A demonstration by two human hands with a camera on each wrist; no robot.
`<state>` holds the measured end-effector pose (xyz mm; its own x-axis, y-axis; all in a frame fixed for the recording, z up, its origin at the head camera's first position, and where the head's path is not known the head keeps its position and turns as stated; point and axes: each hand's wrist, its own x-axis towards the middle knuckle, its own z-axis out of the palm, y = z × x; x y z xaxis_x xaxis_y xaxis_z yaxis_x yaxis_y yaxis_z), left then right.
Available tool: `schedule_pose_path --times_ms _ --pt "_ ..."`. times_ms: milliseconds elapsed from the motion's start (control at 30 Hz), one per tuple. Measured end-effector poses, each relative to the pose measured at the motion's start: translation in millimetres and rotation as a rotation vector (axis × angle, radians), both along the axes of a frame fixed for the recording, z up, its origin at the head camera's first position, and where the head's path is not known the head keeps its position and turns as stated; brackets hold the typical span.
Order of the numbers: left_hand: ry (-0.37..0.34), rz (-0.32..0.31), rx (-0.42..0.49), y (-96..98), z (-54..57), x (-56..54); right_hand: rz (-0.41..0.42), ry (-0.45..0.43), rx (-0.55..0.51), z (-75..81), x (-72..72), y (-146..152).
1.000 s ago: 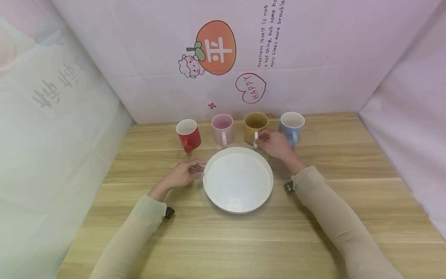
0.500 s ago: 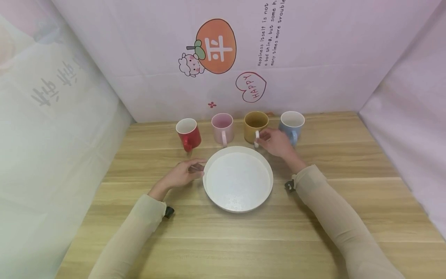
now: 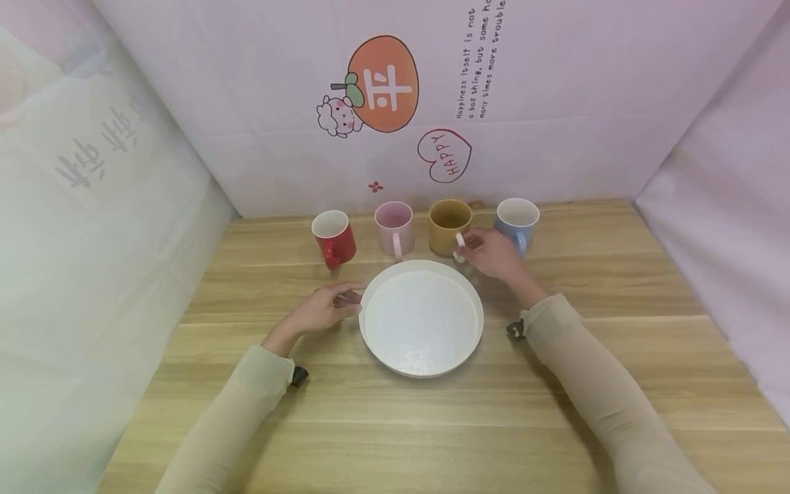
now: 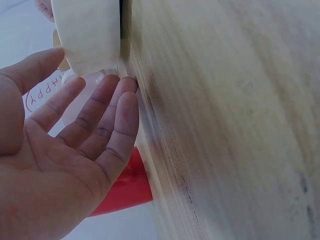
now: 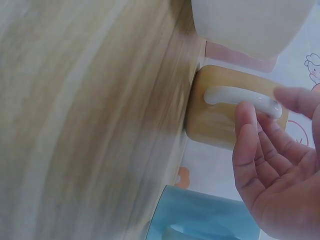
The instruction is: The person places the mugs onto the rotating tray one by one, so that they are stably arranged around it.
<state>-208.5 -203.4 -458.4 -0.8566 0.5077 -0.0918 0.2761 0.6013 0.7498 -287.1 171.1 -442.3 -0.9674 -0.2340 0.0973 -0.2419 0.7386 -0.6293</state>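
Observation:
My right hand (image 3: 494, 254) is at the white handle (image 5: 242, 96) of the mustard-yellow mug (image 3: 449, 226), pinching it between thumb and fingers. The mug stands upright on the table behind a round white tray (image 3: 422, 322). My left hand (image 3: 324, 307) is at the tray's left side, thumb and fingertips right at the rim. In the left wrist view its fingers (image 4: 92, 117) are spread and only slightly bent. Just right of the yellow mug, partly behind my right hand, stands a light blue mug (image 3: 517, 216).
A pink mug (image 3: 393, 230) and a red mug (image 3: 336, 240) stand left of the yellow one, handles toward me. The wooden table (image 3: 401, 439) meets a printed white cloth (image 3: 555, 123) behind the mugs. Cloth also hangs at both sides.
The yellow mug has shifted slightly left and its handle has swung to the right, with my right hand moving slightly right. My left hand and the tray stay put.

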Motion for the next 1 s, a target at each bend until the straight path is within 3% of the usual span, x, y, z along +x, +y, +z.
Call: schedule_pose_path --times_ms 433,633,1000 --pt "-0.008 0.007 0.01 0.7 0.7 1.4 0.019 0.033 -0.06 -1.2 0.1 2.3" --pt "-0.006 0.009 0.008 0.7 0.6 1.2 0.014 -0.052 -0.136 -0.5 -0.9 2.6" --pt "0.002 -0.003 -0.004 -0.3 0.9 0.3 -0.024 -0.131 -0.159 -2.4 -5.0 2.0"
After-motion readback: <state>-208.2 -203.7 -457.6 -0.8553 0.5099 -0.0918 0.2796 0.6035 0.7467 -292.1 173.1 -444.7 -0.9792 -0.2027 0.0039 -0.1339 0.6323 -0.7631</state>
